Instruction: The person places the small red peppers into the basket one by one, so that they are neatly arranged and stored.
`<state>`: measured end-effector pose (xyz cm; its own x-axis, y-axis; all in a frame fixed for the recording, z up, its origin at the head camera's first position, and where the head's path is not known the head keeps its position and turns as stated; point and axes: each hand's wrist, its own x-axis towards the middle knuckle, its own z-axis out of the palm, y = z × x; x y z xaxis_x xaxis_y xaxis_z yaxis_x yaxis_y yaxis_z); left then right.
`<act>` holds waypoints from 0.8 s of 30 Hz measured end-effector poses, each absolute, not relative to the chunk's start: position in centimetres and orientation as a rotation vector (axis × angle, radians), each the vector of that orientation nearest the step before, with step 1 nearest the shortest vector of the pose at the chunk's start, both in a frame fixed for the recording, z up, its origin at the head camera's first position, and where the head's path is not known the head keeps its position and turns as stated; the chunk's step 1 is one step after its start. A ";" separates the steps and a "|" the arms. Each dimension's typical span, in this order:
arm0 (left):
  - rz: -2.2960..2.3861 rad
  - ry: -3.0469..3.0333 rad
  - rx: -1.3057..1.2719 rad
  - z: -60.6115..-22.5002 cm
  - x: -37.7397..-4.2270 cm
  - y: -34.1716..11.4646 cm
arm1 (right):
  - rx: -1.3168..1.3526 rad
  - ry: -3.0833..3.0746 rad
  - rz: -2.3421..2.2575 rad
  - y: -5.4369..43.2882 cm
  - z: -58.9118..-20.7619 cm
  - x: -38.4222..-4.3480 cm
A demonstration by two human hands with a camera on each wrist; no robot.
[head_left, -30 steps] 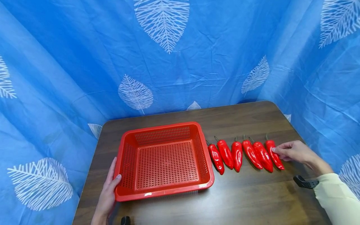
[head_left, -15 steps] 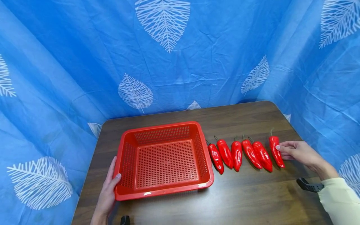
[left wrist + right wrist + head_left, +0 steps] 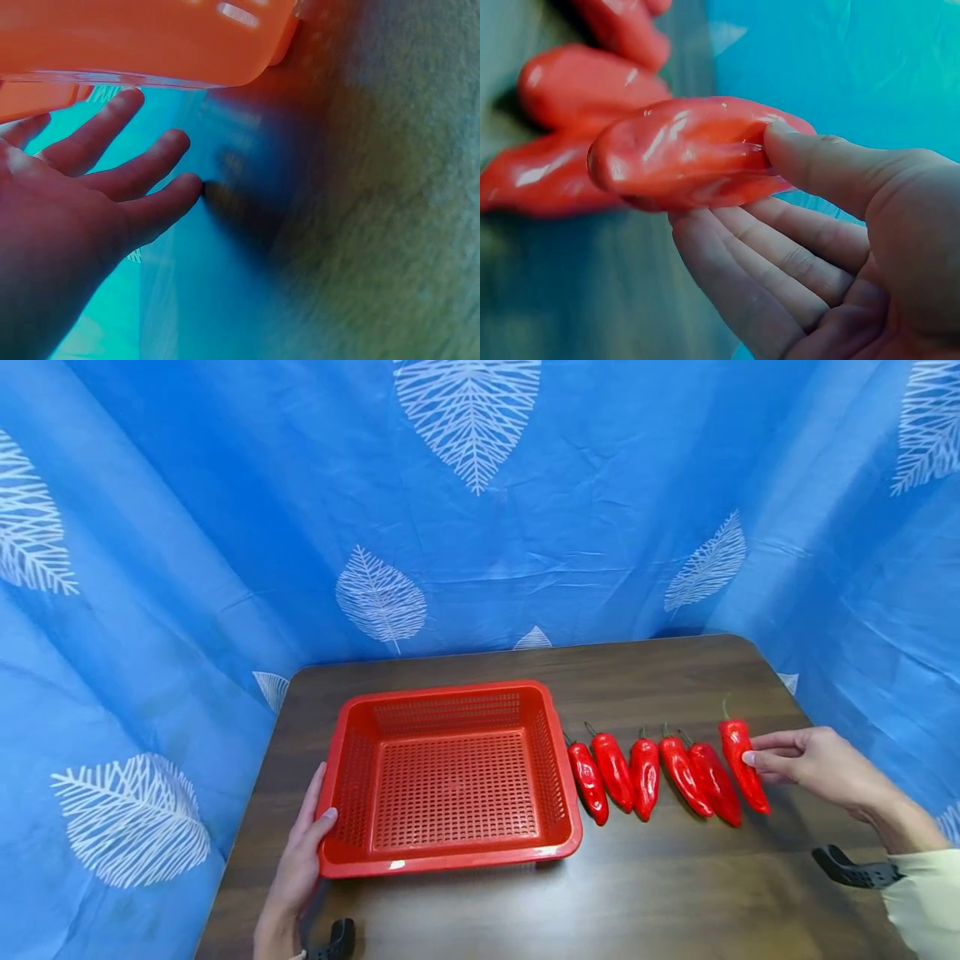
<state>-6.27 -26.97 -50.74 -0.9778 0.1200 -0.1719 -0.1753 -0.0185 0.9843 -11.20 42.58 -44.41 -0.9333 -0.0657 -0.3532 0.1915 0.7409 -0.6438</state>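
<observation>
A red plastic mesh basket point(image 3: 480, 860) sits on the table, its inside bare. My left hand point(image 3: 296, 864) holds its left edge, thumb over the rim and fingers along the outside. The left wrist view shows those fingers spread below the rim. At the right, my right hand point(image 3: 832, 768) pinches a glossy red chili pepper point(image 3: 738, 760) between thumb and fingers, stem pointing away. In the right wrist view, the thumb presses on the held pepper point(image 3: 697, 154) from above, with fingertips beneath. Several similar peppers point(image 3: 645, 777) lie in a row between basket and right hand.
The brown wooden table point(image 3: 495, 918) has rounded far corners. Behind it and at both sides hangs a blue curtain point(image 3: 585, 527) with white leaf prints. Black wrist straps point(image 3: 855, 870) are on both wrists.
My right hand has drawn the rightmost pepper slightly away from its row neighbour and raised it. My left hand has stayed at the basket's edge. The head view has shifted a little.
</observation>
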 end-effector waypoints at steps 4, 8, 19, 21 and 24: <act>2.123 2.030 -0.059 -50.8 -6.5 -26.7 | 0.073 2.563 -1.055 40.8 -42.3 -11.3; 2.122 2.030 -0.082 -50.7 -6.5 -26.7 | 0.027 2.548 -1.072 38.3 -40.7 -12.0; 2.130 2.020 -0.111 -50.6 -6.4 -26.6 | -0.060 2.349 -1.377 30.8 -39.3 -13.2; 2.135 2.019 -0.103 -50.6 -6.4 -26.6 | -0.066 2.314 -1.409 29.3 -39.2 -13.3; 2.139 2.026 -0.093 -50.6 -6.4 -26.6 | -0.073 2.248 -1.456 27.1 -39.0 -13.5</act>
